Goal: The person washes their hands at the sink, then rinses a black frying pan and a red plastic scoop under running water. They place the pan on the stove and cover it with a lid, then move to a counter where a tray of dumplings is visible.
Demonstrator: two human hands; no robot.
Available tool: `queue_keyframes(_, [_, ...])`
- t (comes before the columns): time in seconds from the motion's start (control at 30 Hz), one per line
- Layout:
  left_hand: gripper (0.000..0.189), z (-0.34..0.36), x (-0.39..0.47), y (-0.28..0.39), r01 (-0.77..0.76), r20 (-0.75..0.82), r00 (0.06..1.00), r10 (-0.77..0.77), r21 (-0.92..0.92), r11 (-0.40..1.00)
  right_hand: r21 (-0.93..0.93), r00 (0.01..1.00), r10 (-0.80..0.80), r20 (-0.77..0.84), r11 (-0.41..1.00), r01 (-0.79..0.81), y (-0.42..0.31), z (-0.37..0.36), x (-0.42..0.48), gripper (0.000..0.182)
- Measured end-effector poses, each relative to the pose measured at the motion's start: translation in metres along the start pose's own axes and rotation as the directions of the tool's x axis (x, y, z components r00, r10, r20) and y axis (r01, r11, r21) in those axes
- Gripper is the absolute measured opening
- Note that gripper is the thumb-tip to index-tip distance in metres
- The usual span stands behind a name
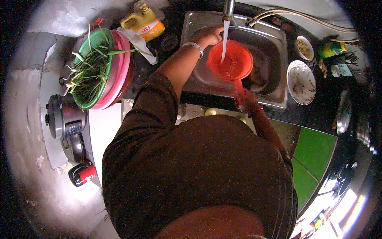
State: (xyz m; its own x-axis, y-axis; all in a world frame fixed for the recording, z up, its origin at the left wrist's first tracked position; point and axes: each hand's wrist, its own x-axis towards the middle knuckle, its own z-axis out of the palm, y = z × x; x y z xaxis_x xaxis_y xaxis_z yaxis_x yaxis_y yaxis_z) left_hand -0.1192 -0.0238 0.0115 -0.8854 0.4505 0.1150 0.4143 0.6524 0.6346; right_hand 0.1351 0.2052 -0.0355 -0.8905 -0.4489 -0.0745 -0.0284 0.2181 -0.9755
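Observation:
My right hand point(245, 102) grips the handle of a red plastic water dipper point(213, 58) over the stainless steel sink point(189, 86). A stream of water point(225, 44) runs from the metal faucet point(228, 10) into the dipper's bowl. My left hand point(211, 35), with a silvery bracelet at the wrist, is beside the stream, between the faucet and the dipper's far left rim. Its fingers look bent, and I cannot tell whether they touch the rim or the faucet. Part of the sink basin is hidden under the dipper.
Left of the sink stand a green plastic basket point(111, 37) of scallions point(92, 68) on stacked pink basins point(126, 56), and a yellow detergent jug point(143, 24). To the right are a patterned bowl point(309, 92) and a small bowl point(310, 46). Hoses point(286, 12) run behind.

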Motion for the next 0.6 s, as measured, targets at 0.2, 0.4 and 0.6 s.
queue_keyframes(0.2, [0.052, -0.019, -0.035, 0.007, -0.039, 0.001, 0.999, 0.039, -0.005, 0.999, 0.596, 0.888, 0.44, 0.135, 0.68, -0.428, -0.047, 0.002, 0.003, 0.022])
queue_keyframes(0.4, [0.045, -0.03, -0.028, 0.023, 0.092, -0.052, 0.994, -0.093, -0.009, 0.996, 0.546, 0.892, 0.441, 0.103, 0.725, -0.421, -0.037, 0.007, 0.001, 0.02])
queue_keyframes(0.6, [0.025, 0.019, 0.021, -0.015, 0.002, -0.298, 0.954, -0.015, -0.045, 0.999, 0.243, 0.975, 0.194, 0.11, 0.946, -0.215, -0.016, 0.005, -0.002, 0.026])
